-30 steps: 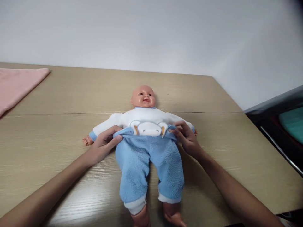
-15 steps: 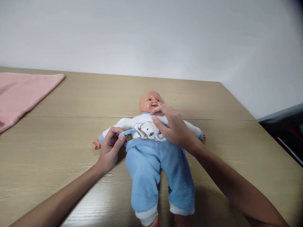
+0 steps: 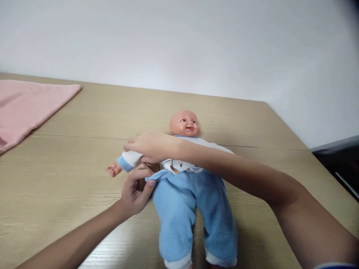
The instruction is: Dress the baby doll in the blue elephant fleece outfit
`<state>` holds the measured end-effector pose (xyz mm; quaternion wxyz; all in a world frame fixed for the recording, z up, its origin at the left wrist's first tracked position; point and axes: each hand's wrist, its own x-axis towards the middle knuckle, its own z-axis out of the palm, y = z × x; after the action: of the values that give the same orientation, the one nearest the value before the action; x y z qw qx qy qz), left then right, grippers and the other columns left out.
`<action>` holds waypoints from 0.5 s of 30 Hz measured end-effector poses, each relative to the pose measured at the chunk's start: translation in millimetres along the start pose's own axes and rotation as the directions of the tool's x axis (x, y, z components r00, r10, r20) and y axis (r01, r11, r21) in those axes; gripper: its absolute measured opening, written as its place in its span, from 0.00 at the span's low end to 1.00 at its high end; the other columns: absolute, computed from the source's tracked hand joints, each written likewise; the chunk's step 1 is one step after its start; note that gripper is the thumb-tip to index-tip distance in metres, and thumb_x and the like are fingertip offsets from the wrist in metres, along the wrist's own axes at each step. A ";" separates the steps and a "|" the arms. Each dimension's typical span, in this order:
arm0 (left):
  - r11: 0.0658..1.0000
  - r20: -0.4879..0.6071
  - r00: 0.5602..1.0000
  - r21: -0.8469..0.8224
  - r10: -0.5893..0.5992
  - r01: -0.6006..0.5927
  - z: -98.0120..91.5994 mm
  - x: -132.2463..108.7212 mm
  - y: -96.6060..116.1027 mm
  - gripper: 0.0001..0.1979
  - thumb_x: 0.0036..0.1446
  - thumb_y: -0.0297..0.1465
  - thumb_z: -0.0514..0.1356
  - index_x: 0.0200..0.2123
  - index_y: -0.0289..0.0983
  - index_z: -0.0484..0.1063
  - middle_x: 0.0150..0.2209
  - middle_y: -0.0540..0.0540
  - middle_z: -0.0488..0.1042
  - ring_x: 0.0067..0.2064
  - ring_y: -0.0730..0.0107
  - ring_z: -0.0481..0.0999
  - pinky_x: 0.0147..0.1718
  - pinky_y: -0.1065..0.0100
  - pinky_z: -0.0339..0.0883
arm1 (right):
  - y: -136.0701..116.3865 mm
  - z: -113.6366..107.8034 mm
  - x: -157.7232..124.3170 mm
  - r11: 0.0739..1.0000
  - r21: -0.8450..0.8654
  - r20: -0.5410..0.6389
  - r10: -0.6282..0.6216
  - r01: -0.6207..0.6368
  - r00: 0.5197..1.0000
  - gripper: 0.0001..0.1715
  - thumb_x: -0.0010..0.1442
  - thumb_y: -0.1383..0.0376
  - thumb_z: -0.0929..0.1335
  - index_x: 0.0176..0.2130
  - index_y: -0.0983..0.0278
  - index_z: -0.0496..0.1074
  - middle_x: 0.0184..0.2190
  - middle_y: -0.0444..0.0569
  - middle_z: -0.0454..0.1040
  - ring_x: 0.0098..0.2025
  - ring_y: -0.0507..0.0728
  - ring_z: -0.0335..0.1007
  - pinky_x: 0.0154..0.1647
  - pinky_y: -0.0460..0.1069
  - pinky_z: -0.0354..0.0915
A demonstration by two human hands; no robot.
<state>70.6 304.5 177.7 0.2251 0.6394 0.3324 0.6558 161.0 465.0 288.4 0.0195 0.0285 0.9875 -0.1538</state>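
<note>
A bald baby doll (image 3: 185,123) lies on its back on the table, its face up. It wears a white top (image 3: 204,142) with blue trim and an animal face on the front, and fluffy blue trousers (image 3: 176,209) with white cuffs. My left hand (image 3: 137,186) pinches the blue hem (image 3: 158,175) of the top between thumb and fingers, at the waist on the left of the view. My right hand (image 3: 151,147) reaches across the doll's chest and closes round its sleeved arm (image 3: 130,158) on that same side. My right forearm hides part of the top and the doll's other arm.
A pink cloth (image 3: 33,108) lies flat on the wooden table (image 3: 70,186) at the far left. Behind the table stands a pale wall (image 3: 157,45). A dark object (image 3: 339,157) is beside the table's right edge.
My right hand has moved left from the doll's upper chest to its sleeved arm. My left hand has drawn the blue hem down toward the trousers' waist. The view has shifted slightly.
</note>
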 end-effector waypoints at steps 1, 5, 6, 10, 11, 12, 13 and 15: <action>1.000 0.017 1.000 -0.012 0.004 -0.004 -0.6 1.0 1.7 0.07 0.77 0.30 0.62 0.54 0.46 0.74 0.33 0.50 0.73 0.33 0.65 0.72 0.35 0.61 0.68 | 0.4 -3.7 -10.3 1.000 0.021 -0.061 0.012 -0.011 0.998 0.21 0.66 0.74 0.70 0.58 0.68 0.75 0.53 0.54 0.81 0.49 0.61 0.77 0.46 0.52 0.64; 0.998 0.075 0.997 0.062 0.003 -0.008 -4.0 2.6 8.3 0.06 0.78 0.35 0.61 0.48 0.45 0.79 0.33 0.46 0.77 0.34 0.61 0.76 0.36 0.56 0.72 | 5.4 -13.9 -54.6 0.956 0.294 -0.337 0.079 0.025 0.938 0.23 0.62 0.77 0.68 0.55 0.65 0.73 0.50 0.51 0.81 0.48 0.59 0.77 0.50 0.51 0.67; 0.995 0.077 0.997 0.098 0.005 -0.012 -4.7 2.1 9.1 0.08 0.78 0.37 0.61 0.45 0.45 0.80 0.33 0.45 0.78 0.33 0.60 0.76 0.35 0.55 0.72 | 6.4 -13.5 -63.5 0.943 0.331 -0.355 0.086 0.039 0.931 0.23 0.60 0.78 0.68 0.53 0.64 0.73 0.49 0.50 0.81 0.48 0.58 0.77 0.51 0.51 0.67; 0.990 -0.031 0.995 0.112 0.089 -0.085 -4.1 -1.0 7.4 0.09 0.77 0.37 0.62 0.43 0.46 0.81 0.37 0.44 0.81 0.38 0.58 0.79 0.40 0.52 0.75 | 8.3 -3.0 -85.5 0.907 0.419 -0.292 0.084 0.048 0.953 0.27 0.55 0.81 0.67 0.51 0.63 0.73 0.50 0.51 0.83 0.51 0.60 0.78 0.54 0.53 0.69; 0.991 -0.061 0.992 0.083 0.114 -0.109 -3.0 -1.1 6.5 0.08 0.77 0.36 0.62 0.44 0.47 0.81 0.38 0.44 0.81 0.39 0.58 0.79 0.41 0.52 0.75 | 8.4 0.2 -87.9 0.900 0.433 -0.269 0.070 0.055 0.961 0.26 0.56 0.80 0.67 0.52 0.62 0.74 0.52 0.51 0.83 0.52 0.60 0.78 0.55 0.53 0.69; 0.991 -0.081 0.989 0.050 0.127 -0.124 -1.6 -0.5 5.7 0.06 0.77 0.36 0.62 0.46 0.48 0.81 0.38 0.46 0.80 0.38 0.58 0.79 0.40 0.52 0.75 | 8.5 3.0 -89.2 0.896 0.439 -0.249 0.051 0.065 0.967 0.25 0.58 0.80 0.67 0.52 0.61 0.74 0.53 0.52 0.83 0.52 0.60 0.78 0.56 0.54 0.69; 0.992 -0.094 0.987 0.017 0.127 -0.126 -0.1 0.8 5.4 0.06 0.77 0.36 0.61 0.50 0.51 0.79 0.36 0.48 0.79 0.36 0.60 0.77 0.39 0.54 0.74 | 8.2 5.2 -89.8 0.897 0.436 -0.232 0.032 0.074 0.972 0.23 0.61 0.79 0.67 0.51 0.60 0.74 0.53 0.51 0.83 0.53 0.60 0.78 0.58 0.54 0.69; 0.997 -0.124 0.989 -0.012 0.077 -0.079 3.0 5.7 6.0 0.08 0.79 0.34 0.60 0.55 0.54 0.75 0.35 0.51 0.75 0.33 0.64 0.74 0.36 0.58 0.72 | 6.6 7.5 -89.1 0.909 0.410 -0.196 0.001 0.081 0.981 0.17 0.66 0.76 0.67 0.50 0.59 0.75 0.52 0.51 0.83 0.54 0.60 0.77 0.59 0.55 0.68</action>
<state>73.9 305.0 185.9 0.1839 0.6083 0.3148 0.7050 250.5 464.5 283.5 -0.0854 0.0262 0.9297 -0.3572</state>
